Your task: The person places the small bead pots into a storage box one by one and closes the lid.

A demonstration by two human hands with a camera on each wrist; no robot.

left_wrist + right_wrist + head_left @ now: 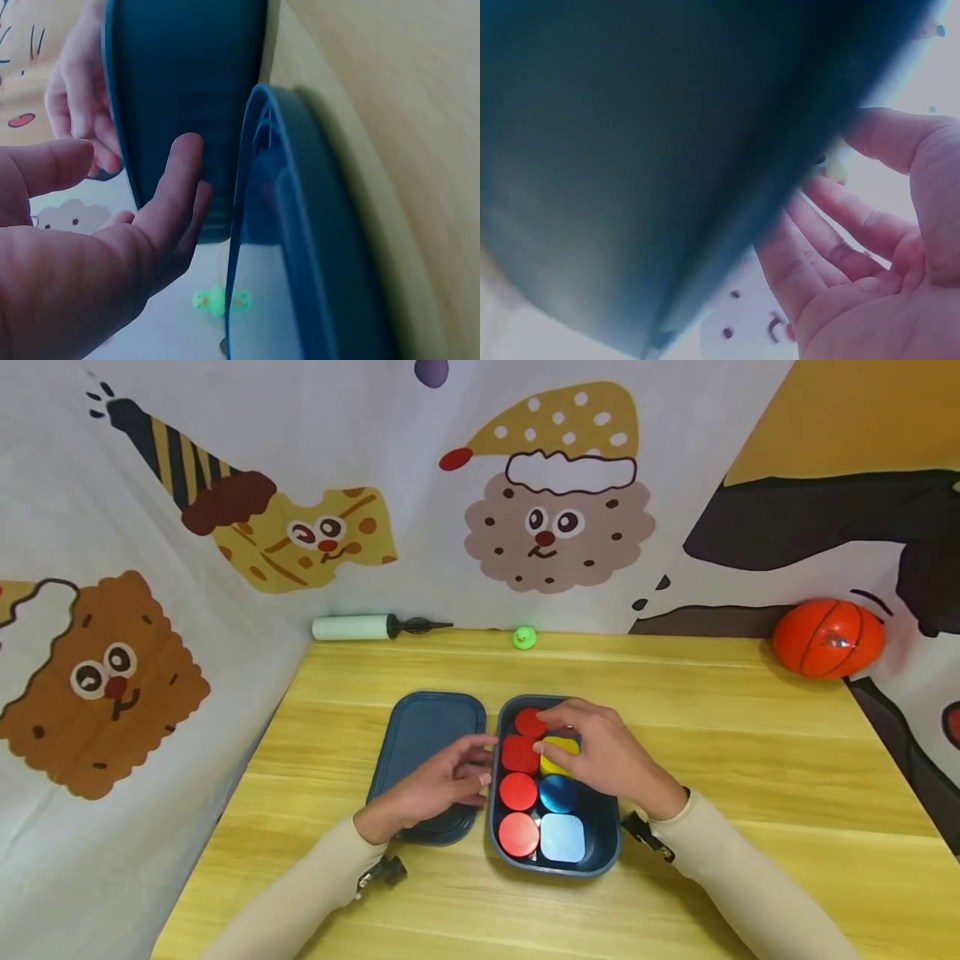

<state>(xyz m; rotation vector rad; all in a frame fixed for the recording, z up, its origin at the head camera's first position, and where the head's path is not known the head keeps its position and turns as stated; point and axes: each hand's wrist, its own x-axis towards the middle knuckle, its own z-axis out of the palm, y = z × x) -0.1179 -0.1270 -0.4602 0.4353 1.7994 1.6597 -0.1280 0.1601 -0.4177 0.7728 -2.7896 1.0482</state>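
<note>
A dark blue rectangular box [612,835] holds red pieces [518,792] down its left side. Its right side has a yellow piece [557,753], a shiny blue round piece [558,794] and a pale blue rounded-square piece [562,837]. My right hand [600,752] reaches over the right rim, thumb and fingers apart, fingertips right at the top red round piece [529,722] and the yellow piece. My left hand [442,781] hovers over the dark blue lid [435,718], fingers spread loosely, fingertips close to the box's left wall [184,90]. Nothing shows in its grasp.
A pale hand pump [352,627] and a small green duck [524,637] sit along the table's back edge. An orange-red inflatable basketball [828,639] is at the back right corner. Cartoon-printed cloth [420,435] hangs behind the wooden table [720,718].
</note>
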